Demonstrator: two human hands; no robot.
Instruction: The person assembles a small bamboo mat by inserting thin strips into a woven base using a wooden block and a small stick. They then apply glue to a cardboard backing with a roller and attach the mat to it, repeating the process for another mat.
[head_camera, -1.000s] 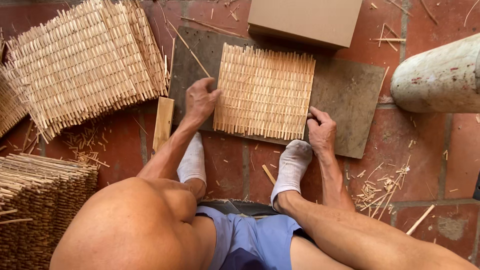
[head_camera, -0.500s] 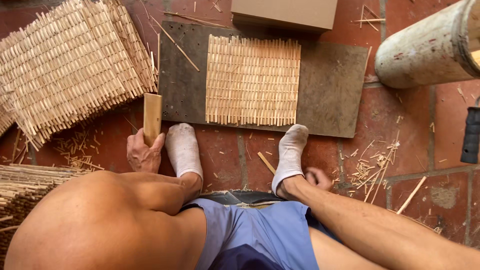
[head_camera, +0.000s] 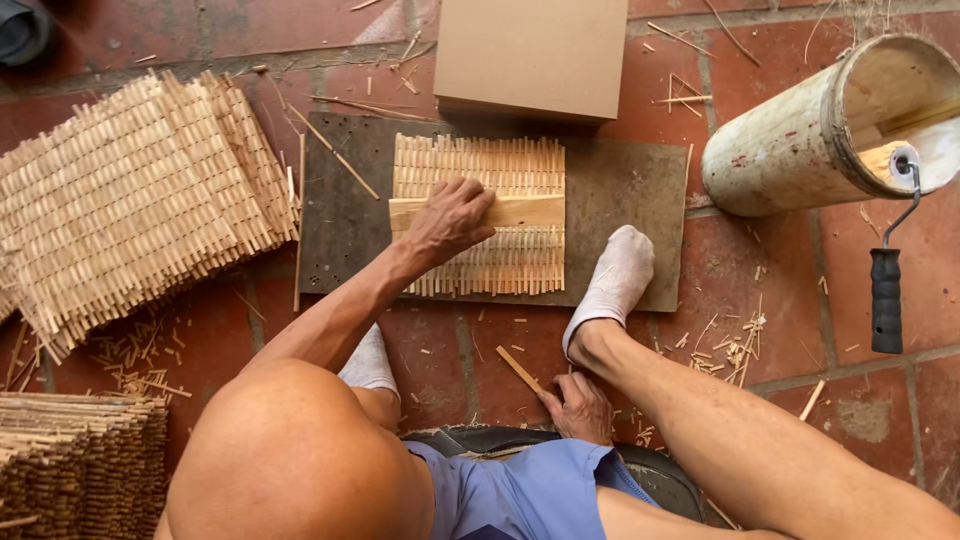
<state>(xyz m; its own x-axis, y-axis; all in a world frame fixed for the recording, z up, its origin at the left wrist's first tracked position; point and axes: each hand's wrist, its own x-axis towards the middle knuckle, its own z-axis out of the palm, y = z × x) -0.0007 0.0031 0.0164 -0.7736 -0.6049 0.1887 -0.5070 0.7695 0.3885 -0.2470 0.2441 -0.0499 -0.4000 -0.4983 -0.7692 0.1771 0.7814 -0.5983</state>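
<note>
Head view: wood block now on the mat

Left hand (head_camera: 450, 218) grabbed the block (head_camera: 520, 211) from the floor half a second ago and now grips it flat across the woven mat (head_camera: 480, 160) on the board (head_camera: 620, 190), looks like pressing starts. Right hand (head_camera: 578, 405) rests loosely curled and empty on the tiles, near.

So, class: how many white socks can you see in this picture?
2. One sock rests on the dark board's front right edge; the other sock is on the tiles beside the bent knee, partly hidden by the left arm.
</note>
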